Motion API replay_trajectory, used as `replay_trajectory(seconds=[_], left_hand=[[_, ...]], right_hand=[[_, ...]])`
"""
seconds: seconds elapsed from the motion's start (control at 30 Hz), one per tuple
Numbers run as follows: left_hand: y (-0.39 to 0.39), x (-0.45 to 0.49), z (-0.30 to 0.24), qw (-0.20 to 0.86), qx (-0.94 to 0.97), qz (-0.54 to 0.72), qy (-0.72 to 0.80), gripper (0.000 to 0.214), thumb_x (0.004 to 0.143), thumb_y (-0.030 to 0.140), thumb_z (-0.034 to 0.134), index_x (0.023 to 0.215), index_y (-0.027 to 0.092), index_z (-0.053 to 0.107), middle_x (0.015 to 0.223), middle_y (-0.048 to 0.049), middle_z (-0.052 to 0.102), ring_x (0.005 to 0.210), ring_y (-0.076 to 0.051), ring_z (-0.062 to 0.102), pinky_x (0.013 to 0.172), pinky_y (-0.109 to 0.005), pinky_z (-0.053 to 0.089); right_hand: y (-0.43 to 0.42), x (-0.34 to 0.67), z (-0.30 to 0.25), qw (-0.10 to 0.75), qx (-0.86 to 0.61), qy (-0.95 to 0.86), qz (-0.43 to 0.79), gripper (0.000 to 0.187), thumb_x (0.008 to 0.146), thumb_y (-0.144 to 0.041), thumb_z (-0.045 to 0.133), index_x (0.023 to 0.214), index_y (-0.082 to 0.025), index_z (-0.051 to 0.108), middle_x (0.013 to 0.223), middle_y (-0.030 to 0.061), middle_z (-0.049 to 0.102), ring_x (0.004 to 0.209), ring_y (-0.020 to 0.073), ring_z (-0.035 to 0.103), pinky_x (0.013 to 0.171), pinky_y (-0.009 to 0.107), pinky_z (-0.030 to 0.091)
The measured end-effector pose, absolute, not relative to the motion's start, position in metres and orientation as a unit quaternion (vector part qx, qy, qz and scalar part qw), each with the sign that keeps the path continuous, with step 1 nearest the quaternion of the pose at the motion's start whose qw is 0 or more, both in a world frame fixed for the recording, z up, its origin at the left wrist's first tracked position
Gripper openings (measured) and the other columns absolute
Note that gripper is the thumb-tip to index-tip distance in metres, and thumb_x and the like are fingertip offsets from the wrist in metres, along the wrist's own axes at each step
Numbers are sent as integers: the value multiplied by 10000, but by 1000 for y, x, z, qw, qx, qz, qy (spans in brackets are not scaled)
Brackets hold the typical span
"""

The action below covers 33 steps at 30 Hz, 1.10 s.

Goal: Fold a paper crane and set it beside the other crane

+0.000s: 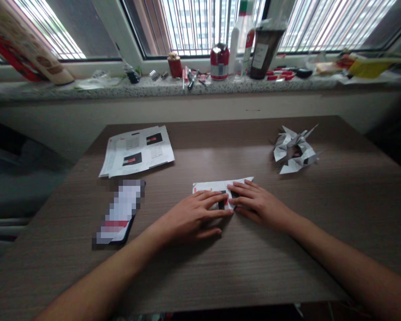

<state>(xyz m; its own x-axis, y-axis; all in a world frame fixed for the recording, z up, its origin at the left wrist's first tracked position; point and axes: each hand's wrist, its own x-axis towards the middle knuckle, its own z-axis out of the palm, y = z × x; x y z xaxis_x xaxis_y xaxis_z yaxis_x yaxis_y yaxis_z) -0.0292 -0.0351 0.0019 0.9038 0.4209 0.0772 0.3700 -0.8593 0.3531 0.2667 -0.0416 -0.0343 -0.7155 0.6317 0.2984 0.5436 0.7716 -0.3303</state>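
Observation:
A folded sheet of printed paper (pixel 207 186) lies flat on the brown table, partly covered by both hands. My left hand (pixel 195 215) rests across its left and near part, fingers stretched out to the right. From the other side my right hand (pixel 259 201) presses on the paper's right end with its fingers spread. The fingertips of the two hands nearly meet over a dark printed picture with a red patch. At the upper right of the table stands a folded paper piece (pixel 296 147) with several pointed flaps.
A stack of printed sheets (pixel 137 151) lies at the back left. Nearer on that side is a phone (pixel 120 214), its screen blurred out. Along the stone windowsill (pixel 227 87) stand a red can (pixel 219 61), a dark cup (pixel 264 51) and small clutter.

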Motion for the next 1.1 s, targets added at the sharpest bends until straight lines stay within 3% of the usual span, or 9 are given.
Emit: replay_trajectory(seconds=[0.23, 0.37, 0.47, 0.6, 0.7, 1.1], left_hand=[[-36, -29, -1, 145, 967, 61, 202, 548, 1022, 416, 628, 1541, 321, 480, 1669, -85, 368, 1530, -305, 352, 1236, -526, 325], [-41, -27, 0, 138, 962, 58, 230, 556, 1024, 521, 594, 1542, 353, 482, 1643, -92, 402, 1464, -346, 436, 1190, -562, 375], [-48, -24, -1, 133, 956, 75, 252, 576, 1015, 580, 578, 1539, 359, 488, 1607, -103, 442, 1440, -359, 457, 1172, -566, 394], [-56, -19, -6, 130, 951, 90, 265, 627, 1015, 581, 571, 1570, 319, 446, 1613, -125, 430, 1466, -369, 418, 1185, -556, 384], [-58, -17, -10, 127, 951, 92, 268, 636, 1017, 584, 560, 1576, 310, 429, 1614, -139, 423, 1462, -375, 421, 1166, -558, 407], [-59, -16, -10, 131, 951, 109, 259, 625, 1015, 564, 574, 1559, 282, 448, 1609, -159, 420, 1462, -385, 410, 1162, -559, 413]], right_hand=[[-42, 267, -34, 194, -321, -920, 111, 267, 1035, -269, 601, 1285, -261, 692, 1567, 89, 538, 1502, 250, 430, 1246, 571, 336], [-44, 268, -33, 199, -325, -918, 109, 337, 1024, -238, 612, 1352, -299, 658, 1606, 75, 490, 1530, 275, 379, 1253, 604, 305], [-46, 267, -32, 223, -334, -909, 108, 353, 1021, -240, 612, 1367, -292, 650, 1557, 102, 540, 1490, 302, 436, 1214, 600, 367], [-52, 262, -28, 279, -390, -865, 149, 162, 999, -242, 637, 1140, -252, 716, 1231, 115, 693, 1183, 281, 642, 971, 471, 562], [-55, 255, -26, 283, -421, -844, 177, 37, 983, -219, 658, 1000, -230, 688, 1045, 88, 698, 1005, 255, 646, 861, 413, 559], [-49, 243, -28, 261, -459, -834, 160, 103, 918, -176, 713, 858, -226, 645, 979, 63, 695, 924, 250, 638, 826, 407, 533]])
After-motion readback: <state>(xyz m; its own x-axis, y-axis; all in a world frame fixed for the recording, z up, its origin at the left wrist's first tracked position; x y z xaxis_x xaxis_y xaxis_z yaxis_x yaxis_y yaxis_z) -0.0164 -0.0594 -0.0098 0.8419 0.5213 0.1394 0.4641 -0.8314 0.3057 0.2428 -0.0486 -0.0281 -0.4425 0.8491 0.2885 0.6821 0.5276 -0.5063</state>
